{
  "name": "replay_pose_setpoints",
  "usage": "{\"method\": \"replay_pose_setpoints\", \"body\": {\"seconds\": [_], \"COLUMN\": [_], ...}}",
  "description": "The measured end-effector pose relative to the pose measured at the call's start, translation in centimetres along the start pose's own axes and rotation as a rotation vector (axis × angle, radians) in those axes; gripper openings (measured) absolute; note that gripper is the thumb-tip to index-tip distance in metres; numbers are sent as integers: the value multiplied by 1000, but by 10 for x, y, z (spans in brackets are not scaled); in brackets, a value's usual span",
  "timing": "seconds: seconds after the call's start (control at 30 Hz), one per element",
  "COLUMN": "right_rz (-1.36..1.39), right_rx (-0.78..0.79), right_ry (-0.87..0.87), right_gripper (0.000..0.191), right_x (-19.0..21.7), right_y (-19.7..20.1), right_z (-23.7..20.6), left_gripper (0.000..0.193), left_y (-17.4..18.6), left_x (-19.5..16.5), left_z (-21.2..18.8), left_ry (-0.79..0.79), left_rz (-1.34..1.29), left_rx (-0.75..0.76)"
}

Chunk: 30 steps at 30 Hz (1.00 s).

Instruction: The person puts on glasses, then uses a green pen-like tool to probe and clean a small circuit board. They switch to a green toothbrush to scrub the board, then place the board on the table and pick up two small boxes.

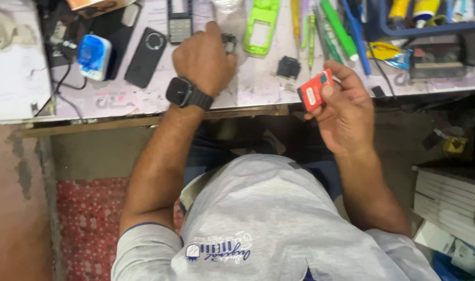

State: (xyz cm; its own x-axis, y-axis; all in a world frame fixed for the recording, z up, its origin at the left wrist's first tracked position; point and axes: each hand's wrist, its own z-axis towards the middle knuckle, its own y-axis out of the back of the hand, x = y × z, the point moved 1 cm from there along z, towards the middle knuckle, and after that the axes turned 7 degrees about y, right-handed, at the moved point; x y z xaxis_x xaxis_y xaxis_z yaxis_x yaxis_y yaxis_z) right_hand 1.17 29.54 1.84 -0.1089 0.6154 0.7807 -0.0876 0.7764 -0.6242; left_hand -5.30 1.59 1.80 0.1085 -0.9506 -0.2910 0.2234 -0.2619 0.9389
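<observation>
Between my right hand's (346,112) fingertips, a red battery (314,89) is pinched, label up for inspection. Left hand (203,60), grip closed on a small dark part (229,43), presses it against the table (248,88); green phone shell (260,26) just beyond.

A small phone-repair workshop. The worn surface (258,91) is crowded with phone parts: a black handset (145,57), a keypad frame (180,21), a green casing (260,26) and loose small components (288,67). Screwdrivers and pens (326,31) lie beside a blue tray (424,26) of tubes. A charger (94,56) trails cables.
</observation>
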Motion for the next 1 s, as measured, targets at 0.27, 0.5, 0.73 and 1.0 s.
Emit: {"method": "replay_pose_setpoints", "body": {"seconds": [0.27,0.5,0.73,1.0], "right_rz": [133,134,-75,-190], "right_rx": [-10,-25,-9,27], "right_ry": [-66,-47,89,128], "right_gripper": [43,48,56,47], "right_x": [-2,-6,-1,3], "right_y": [16,16,0,0], "right_z": [-3,-11,-21,-26], "left_gripper": [35,26,34,27], "left_y": [-11,-9,6,11], "left_x": [5,4,6,19], "left_z": [-2,-11,-12,-14], "left_ry": [83,12,103,126], "left_rz": [-97,-132,-254,-595], "left_rx": [15,0,119,218]}}
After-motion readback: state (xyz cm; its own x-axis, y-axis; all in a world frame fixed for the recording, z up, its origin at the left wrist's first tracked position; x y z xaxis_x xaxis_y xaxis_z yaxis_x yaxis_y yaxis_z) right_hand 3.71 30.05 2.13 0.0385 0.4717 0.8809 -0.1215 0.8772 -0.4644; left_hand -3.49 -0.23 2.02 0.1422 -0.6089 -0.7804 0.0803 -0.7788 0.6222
